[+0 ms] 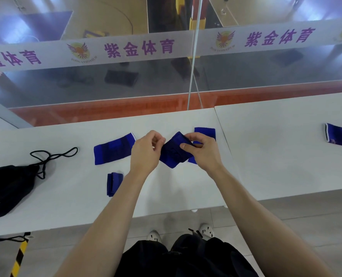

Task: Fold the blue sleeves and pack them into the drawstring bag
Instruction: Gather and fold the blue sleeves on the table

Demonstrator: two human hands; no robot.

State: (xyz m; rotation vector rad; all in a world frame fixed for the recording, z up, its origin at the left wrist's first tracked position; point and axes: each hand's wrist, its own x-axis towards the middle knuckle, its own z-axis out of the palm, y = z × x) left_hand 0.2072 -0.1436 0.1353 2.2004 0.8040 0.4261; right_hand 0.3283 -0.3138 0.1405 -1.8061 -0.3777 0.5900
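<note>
While both hands' (146, 151) grip holds a blue sleeve (175, 150), white tables (266, 140) front glass (126, 86).

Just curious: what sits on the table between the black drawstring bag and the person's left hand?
In the head view, two blue sleeves: a flat sleeve and a small folded sleeve nearer the person.

Over the white counter (70, 198) both hands hold one folded blue sleeve (175, 151) between them, lifted and tilted. The left hand (146, 153) pinches its edge at 9 o'clock; the right hand (203, 150) has its grip closed on the 3 o'clock side, thumb on top. Another blue sleeve (205, 132) lies partly hidden beneath. At 9 o'clock of the hands a flat sleeve with a white cuff (113, 150) lies; at 7 o'clock, a small folded sleeve (113, 183). The black drawstring bag (8, 186) sits far at 9 o'clock, its cord (50, 156) looped beside. One more sleeve (340, 137) lies far at 3 o'clock.
</note>
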